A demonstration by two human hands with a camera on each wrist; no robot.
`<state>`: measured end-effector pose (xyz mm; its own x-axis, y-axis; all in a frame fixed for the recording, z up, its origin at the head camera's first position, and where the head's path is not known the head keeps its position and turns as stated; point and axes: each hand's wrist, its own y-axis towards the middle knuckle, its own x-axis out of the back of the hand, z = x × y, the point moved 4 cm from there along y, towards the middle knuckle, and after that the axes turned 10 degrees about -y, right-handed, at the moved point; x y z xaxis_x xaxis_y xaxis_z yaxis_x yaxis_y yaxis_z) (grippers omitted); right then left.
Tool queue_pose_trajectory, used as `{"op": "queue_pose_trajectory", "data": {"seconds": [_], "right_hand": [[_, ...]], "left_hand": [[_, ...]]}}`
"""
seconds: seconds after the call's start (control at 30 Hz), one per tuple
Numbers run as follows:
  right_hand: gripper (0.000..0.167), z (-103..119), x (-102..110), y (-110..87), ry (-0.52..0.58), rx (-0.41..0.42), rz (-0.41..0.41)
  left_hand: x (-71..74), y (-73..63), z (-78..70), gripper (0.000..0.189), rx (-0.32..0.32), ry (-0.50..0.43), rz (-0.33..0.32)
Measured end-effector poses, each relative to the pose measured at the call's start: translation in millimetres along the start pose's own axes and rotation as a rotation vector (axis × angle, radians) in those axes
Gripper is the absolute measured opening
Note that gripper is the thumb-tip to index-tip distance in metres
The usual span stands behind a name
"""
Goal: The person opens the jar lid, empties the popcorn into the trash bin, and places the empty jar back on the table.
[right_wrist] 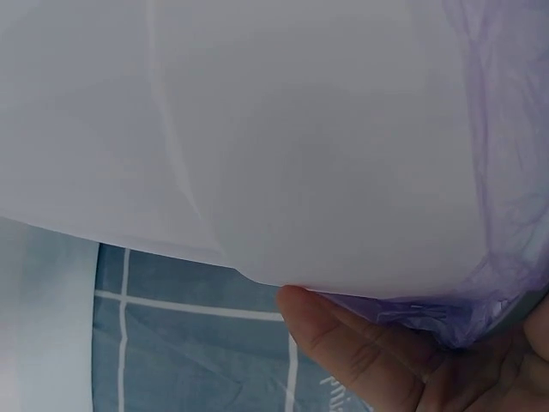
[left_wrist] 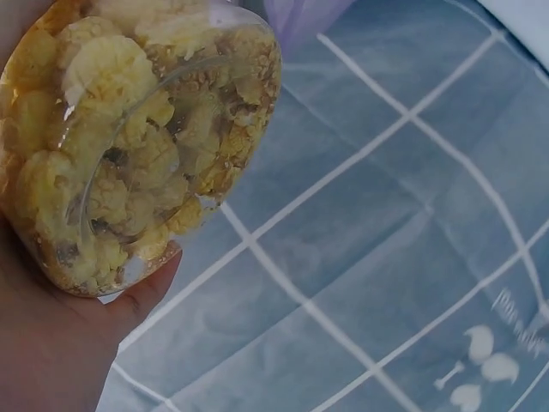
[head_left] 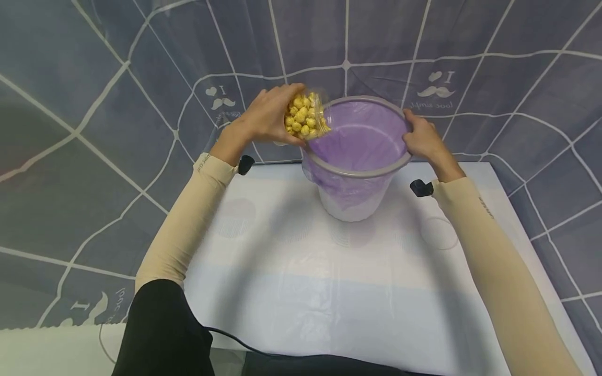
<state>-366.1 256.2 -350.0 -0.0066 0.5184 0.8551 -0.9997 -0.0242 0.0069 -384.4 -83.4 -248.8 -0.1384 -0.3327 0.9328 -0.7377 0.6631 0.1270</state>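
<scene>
My left hand [head_left: 270, 116] grips a clear plastic jar [left_wrist: 141, 146] filled with round yellow popcorn [head_left: 303, 116]. The jar lies tilted on its side, its mouth pointing right over the left rim of a white trash bin [head_left: 352, 209]. Some popcorn sits right at the jar's mouth. A thin purple trash bag [head_left: 367, 133] lines the bin and folds down over its outside. Around the bin's top runs a grey ring [head_left: 362, 172]. My right hand [head_left: 423, 137] holds the ring's right side, its fingers [right_wrist: 343, 343] against the bin's outer wall in the right wrist view.
The bin stands upright toward the back of a table with a pale printed cover [head_left: 291, 308]. Grey cloth [head_left: 385, 31] with white lines hangs behind and at both sides. A black cable [head_left: 235, 340] crosses the table's front edge.
</scene>
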Motion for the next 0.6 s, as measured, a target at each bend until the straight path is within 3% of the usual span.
{"op": "queue_pose_trajectory", "data": {"seconds": [0.27, 0.6], "right_hand": [[0.077, 6.1, -4.4, 0.0, 0.001, 0.008, -0.008], [0.076, 8.4, -6.6, 2.0, 0.004, 0.011, 0.002]], "left_hand": [[15.4, 5.0, -3.5, 0.118, -0.007, 0.095, 0.018], [20.0, 7.0, -5.9, 0.111, -0.006, 0.162, 0.051]]}}
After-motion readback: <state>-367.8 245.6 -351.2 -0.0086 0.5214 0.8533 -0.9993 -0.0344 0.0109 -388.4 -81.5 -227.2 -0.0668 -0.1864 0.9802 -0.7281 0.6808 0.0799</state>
